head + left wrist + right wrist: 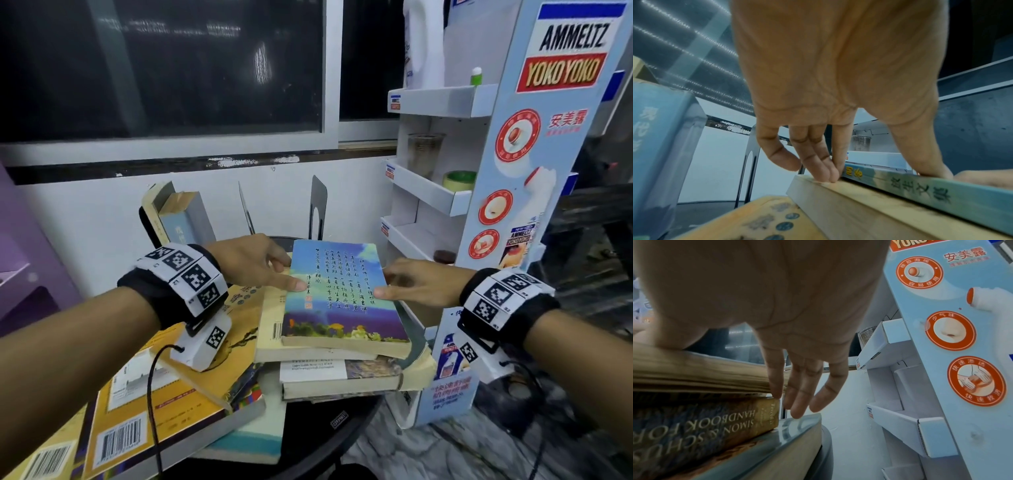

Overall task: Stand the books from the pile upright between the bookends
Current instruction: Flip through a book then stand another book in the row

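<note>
- Nearest you, the yellow book (164,387) is lying flat at the front left of the desk (329,431), under your left forearm.
- Your left hand (250,262) is bracketing the top book (337,294) of the pile at its spine edge; thumb lying on the cover, fingers (818,164) curling down against the spine onto the book beneath; a light grip, not yet lifting.
- Your right hand (416,279) is mirroring it on the page edge; fingers (797,395) nearly straight, thumb on top.
- The book's long axis is running away from you, towards the bookends (318,209) standing just behind the pile; both hands are sitting about equally near.
</note>
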### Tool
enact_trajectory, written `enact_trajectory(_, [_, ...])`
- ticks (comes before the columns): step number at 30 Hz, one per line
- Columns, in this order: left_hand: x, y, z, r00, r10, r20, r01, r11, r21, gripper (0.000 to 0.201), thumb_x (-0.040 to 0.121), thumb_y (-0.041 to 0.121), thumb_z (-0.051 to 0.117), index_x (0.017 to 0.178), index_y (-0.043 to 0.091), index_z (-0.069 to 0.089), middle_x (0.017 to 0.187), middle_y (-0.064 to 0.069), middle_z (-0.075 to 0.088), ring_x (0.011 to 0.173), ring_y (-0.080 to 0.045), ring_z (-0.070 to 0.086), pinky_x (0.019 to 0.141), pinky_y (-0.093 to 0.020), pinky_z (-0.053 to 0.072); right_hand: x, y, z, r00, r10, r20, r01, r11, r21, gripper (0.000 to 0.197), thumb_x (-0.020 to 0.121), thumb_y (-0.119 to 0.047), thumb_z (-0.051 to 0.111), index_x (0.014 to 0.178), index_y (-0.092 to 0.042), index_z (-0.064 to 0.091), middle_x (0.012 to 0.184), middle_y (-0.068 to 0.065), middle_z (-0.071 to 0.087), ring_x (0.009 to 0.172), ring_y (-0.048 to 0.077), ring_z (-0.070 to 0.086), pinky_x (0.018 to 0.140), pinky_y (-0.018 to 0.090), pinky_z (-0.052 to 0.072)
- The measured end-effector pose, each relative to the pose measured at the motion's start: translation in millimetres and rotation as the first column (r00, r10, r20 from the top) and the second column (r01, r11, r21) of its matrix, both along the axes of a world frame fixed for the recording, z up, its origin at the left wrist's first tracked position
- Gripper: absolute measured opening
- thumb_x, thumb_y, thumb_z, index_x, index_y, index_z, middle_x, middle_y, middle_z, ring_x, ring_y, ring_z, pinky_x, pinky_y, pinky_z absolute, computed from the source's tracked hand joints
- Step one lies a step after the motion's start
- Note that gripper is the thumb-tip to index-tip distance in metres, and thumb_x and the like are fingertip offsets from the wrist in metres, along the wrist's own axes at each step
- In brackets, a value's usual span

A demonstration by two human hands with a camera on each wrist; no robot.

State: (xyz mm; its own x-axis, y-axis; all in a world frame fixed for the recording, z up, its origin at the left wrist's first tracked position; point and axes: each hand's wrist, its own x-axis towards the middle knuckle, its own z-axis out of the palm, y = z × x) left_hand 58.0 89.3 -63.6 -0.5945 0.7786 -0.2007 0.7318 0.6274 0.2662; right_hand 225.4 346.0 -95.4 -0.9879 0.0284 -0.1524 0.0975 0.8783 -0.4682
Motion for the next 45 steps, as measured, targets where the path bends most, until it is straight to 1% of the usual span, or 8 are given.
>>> enact_trajectory(6, [0, 1, -2, 0.997, -0.042, 0.063, 0.04, 0.998, 0.043, 0.018, 0.081, 0.067, 0.063, 0.063, 0.065, 0.059, 0.085, 0.014, 0.056, 0.084, -0.009, 0.057, 0.072, -0.026, 0.042, -2, -5, 0, 0.999, 0.013, 0.032, -0.011, 0.999, -0.051, 0.036, 0.101, -0.037, 0.048, 0.13, -0.018, 0.058, 0.098, -0.02, 0.057, 0.089, -0.007, 0.06, 0.071, -0.001, 0.041])
enact_trajectory(9, [1, -1, -2, 0.994, -0.06, 0.092, 0.053, 0.996, 0.074, 0.01, 0.076, 0.071, 0.06, 0.08, 0.063, 0.065, 0.093, 0.011, 0.064, 0.092, -0.011, 0.061, 0.077, -0.026, 0.045, -3, -3, -2, 1.0, -0.002, 0.015, 0.003, 0.997, -0.083, 0.019, 0.099, -0.035, 0.052, 0.117, -0.029, 0.056, 0.097, -0.021, 0.057, 0.083, -0.014, 0.06, 0.069, 0.002, 0.043])
enact_trajectory(11, [2, -1, -2, 0.99, -0.078, 0.116, 0.064, 0.99, 0.122, 0.039, 0.076, 0.069, 0.062, 0.106, 0.045, 0.071, 0.1, 0.01, 0.07, 0.094, -0.007, 0.064, 0.078, -0.023, 0.047, -2, -4, -3, 1.0, -0.023, -0.014, 0.021, 0.994, -0.105, 0.013, 0.097, -0.036, 0.057, 0.11, -0.033, 0.055, 0.098, -0.021, 0.059, 0.082, -0.018, 0.06, 0.068, 0.002, 0.044])
enact_trajectory(15, [4, -1, -3, 0.977, -0.073, 0.2, 0.027, 0.974, 0.225, 0.053, 0.08, 0.055, 0.072, 0.128, 0.034, 0.065, 0.107, 0.008, 0.075, 0.097, -0.007, 0.071, 0.09, -0.033, 0.057, 2, -4, -1, 0.992, -0.066, -0.106, 0.054, 0.992, -0.115, 0.032, 0.086, -0.049, 0.063, 0.11, -0.031, 0.053, 0.103, -0.02, 0.06, 0.089, -0.004, 0.061, 0.07, 0.001, 0.043])
enact_trajectory(22, [16, 0, 15, 0.973, -0.08, 0.215, -0.036, 0.873, 0.486, 0.04, 0.084, 0.021, 0.079, 0.111, 0.036, 0.055, 0.101, 0.011, 0.066, 0.074, 0.005, 0.071, 0.065, -0.011, 0.052, 4, -7, 22, 0.946, -0.132, -0.295, 0.079, 0.98, -0.182, 0.059, 0.073, -0.053, 0.074, 0.121, -0.033, 0.047, 0.116, -0.017, 0.058, 0.097, 0.006, 0.065, 0.088, 0.027, 0.056])
enact_trajectory(28, [17, -7, 37, 0.99, -0.048, 0.132, -0.057, 0.724, 0.687, 0.056, 0.087, 0.009, 0.075, 0.136, 0.029, 0.058, 0.116, -0.005, 0.064, 0.078, -0.012, 0.076, 0.065, -0.011, 0.053, -8, -15, 52, 0.832, -0.207, -0.515, 0.051, 0.952, -0.301, 0.053, 0.086, -0.025, 0.075, 0.129, -0.016, 0.045, 0.126, -0.002, 0.054, 0.092, 0.024, 0.068, 0.067, 0.036, 0.063])
enact_trajectory(40, [-1, -27, 37, 0.999, -0.016, 0.046, -0.026, 0.614, 0.789, 0.061, 0.087, 0.006, 0.075, 0.138, 0.033, 0.055, 0.109, 0.001, 0.061, 0.077, -0.011, 0.068, 0.089, -0.047, 0.059, -37, -29, 52, 0.658, -0.202, -0.725, 0.012, 0.966, -0.258, 0.045, 0.086, -0.022, 0.077, 0.117, -0.018, 0.045, 0.114, 0.001, 0.055, 0.072, 0.011, 0.064, 0.063, 0.042, 0.062])
enact_trajectory(45, [3, -33, 37, 0.996, -0.065, 0.06, -0.007, 0.621, 0.784, 0.056, 0.087, 0.01, 0.076, 0.136, 0.029, 0.056, 0.106, 0.0, 0.061, 0.074, -0.012, 0.066, 0.089, -0.049, 0.059, -48, -27, 51, 0.547, -0.266, -0.794, 0.137, 0.964, -0.228, 0.065, 0.073, -0.035, 0.087, 0.118, -0.015, 0.044, 0.105, 0.001, 0.056, 0.074, 0.014, 0.061, 0.066, 0.023, 0.049])
